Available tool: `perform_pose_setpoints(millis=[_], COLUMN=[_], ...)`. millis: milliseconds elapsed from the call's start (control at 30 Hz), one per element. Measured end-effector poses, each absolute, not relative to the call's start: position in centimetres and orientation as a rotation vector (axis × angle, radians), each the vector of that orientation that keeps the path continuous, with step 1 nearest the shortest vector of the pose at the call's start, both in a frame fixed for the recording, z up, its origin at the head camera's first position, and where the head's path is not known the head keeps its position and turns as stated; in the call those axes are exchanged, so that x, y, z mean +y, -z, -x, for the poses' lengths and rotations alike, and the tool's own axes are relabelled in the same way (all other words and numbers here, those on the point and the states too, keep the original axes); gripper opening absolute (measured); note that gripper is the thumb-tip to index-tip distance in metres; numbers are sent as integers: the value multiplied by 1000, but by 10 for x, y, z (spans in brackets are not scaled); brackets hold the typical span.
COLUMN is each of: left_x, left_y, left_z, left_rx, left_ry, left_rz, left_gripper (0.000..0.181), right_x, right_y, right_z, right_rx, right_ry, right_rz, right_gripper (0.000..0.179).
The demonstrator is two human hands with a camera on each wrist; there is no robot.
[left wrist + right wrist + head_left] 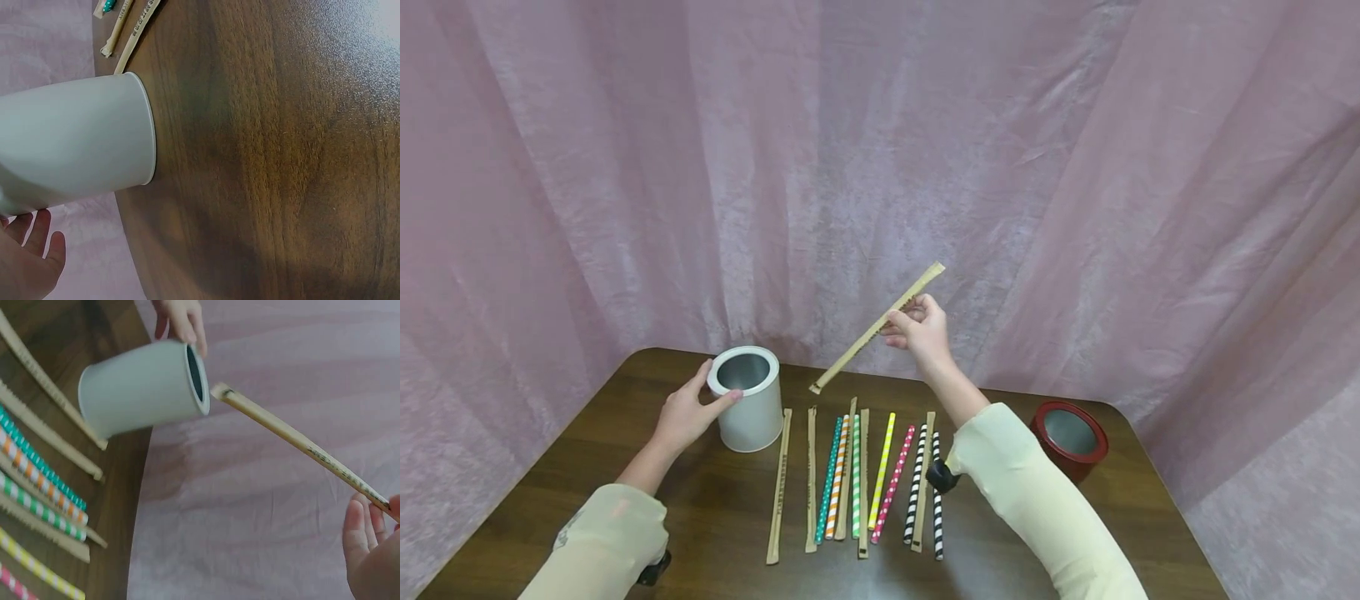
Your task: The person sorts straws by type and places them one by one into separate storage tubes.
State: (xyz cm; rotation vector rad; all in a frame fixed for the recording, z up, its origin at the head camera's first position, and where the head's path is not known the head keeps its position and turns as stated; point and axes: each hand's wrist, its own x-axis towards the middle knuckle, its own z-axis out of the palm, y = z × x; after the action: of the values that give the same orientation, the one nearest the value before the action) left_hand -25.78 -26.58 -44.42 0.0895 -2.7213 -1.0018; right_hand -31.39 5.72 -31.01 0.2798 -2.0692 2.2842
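head cam high, looking forward-down over table (715, 508), left wrist cam close beside white tin (75, 144), right wrist cam sideways, all sharing tin

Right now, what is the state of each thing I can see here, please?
Left hand: holds the white can's side.
White can: upright, open top, on table.
Right hand: pinches one wrapped straw.
Wrapped straw: lifted, tilted, lower end towards the can.
Row of straws: lying flat on table.
Red can: upright, open, untouched.
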Motion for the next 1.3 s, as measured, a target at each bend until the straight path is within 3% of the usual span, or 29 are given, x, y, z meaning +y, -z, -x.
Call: perform_pose_setpoints(millis=[600,967,1300], left_x=[-266,-265,-264], left_y=[448,447,447], left_z=[256,256,254], left_rx=[-2718,-2721,-2727], left_ry=[998,988,989], left_rz=[-97,-89,-100], left_gripper=[88,87,86], right_x=[-20,-35,-45], right_y=[339,353,381], right_z=[313,296,303], right_rx=[-1922,-2068,-2317], right_ry=[-2267,-2253,-2116], right_rz=[-313,-399,-426], right_gripper=[14,19,24])
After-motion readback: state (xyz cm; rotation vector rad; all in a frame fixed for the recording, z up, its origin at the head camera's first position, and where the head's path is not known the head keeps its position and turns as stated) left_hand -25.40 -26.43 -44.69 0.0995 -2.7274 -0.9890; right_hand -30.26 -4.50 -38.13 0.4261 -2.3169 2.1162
